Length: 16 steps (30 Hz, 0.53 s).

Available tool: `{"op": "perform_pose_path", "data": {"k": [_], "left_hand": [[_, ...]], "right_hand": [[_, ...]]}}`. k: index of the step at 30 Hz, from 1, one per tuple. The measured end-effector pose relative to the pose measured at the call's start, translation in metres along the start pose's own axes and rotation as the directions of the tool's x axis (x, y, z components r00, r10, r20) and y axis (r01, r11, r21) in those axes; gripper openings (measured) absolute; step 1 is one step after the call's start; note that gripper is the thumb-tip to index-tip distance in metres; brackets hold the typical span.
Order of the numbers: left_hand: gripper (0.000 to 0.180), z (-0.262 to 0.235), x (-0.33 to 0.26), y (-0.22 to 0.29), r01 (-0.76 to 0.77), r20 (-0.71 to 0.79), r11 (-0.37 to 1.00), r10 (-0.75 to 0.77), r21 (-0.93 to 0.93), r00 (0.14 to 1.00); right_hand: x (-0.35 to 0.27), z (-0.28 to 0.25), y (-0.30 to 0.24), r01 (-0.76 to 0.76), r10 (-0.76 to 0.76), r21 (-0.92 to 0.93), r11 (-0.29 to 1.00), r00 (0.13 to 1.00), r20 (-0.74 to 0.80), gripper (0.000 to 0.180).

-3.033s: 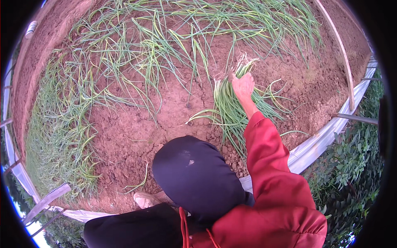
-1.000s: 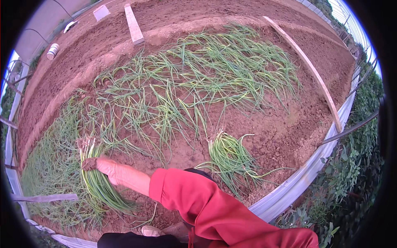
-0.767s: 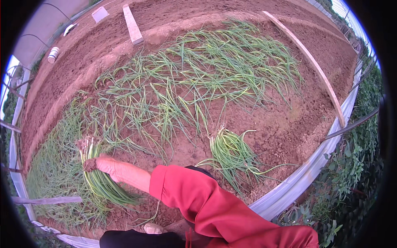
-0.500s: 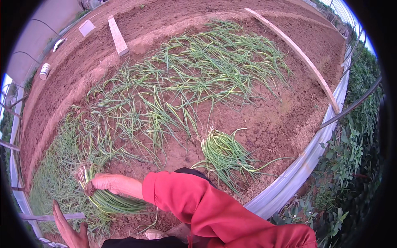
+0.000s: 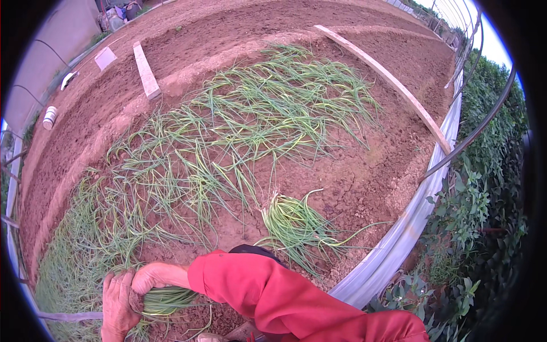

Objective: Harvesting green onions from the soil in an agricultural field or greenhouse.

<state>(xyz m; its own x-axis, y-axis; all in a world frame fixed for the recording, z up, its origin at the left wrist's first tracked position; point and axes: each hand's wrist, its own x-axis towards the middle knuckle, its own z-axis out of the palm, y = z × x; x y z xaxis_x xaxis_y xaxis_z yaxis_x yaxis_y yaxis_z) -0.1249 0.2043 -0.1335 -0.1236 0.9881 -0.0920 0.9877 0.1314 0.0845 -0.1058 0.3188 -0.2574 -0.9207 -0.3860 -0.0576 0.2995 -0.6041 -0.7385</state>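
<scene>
The right hand (image 5: 149,277) hides the held bunch's (image 5: 166,300) root ends; the left hand's (image 5: 118,305) wrist is cut off below.

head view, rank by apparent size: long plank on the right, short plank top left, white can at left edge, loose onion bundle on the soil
1. long plank
2. loose onion bundle, nearer the camera, so unsure
3. short plank
4. white can

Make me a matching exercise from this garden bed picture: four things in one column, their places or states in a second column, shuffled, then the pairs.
Things:
1. wooden plank
2. loose pile of green onions
3. bunch of green onions
4. white cylinder-shaped container

Places or states:
A. gripped between the left hand and right hand
B. lying on bare soil at the far left edge
C. lying alone on the soil, untouched, near the red sleeve
D. flat on the soil at the upper left

Pairs: 1-D, 2-C, 3-A, 4-B
</scene>
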Motion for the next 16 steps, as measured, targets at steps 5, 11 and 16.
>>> {"op": "perform_pose_path", "data": {"k": [5,11,16], "left_hand": [[0.061,0.011,-0.008,0.001,0.011,-0.018,0.999,-0.010,0.050,1.000],[0.046,0.044,-0.031,-0.029,0.195,-0.066,0.980,-0.191,0.048,0.979],[0.060,0.049,-0.042,-0.052,0.707,0.334,0.650,-0.625,-0.278,0.706]], "right_hand": [[0.020,-0.005,0.021,0.181,-0.185,-0.104,0.978,0.982,-0.027,0.012],[-0.009,0.001,0.008,0.155,-0.322,-0.757,0.635,0.944,-0.076,0.016],[-0.014,0.006,-0.016,-0.055,-0.286,-0.817,0.574,0.921,-0.263,0.032]]}}
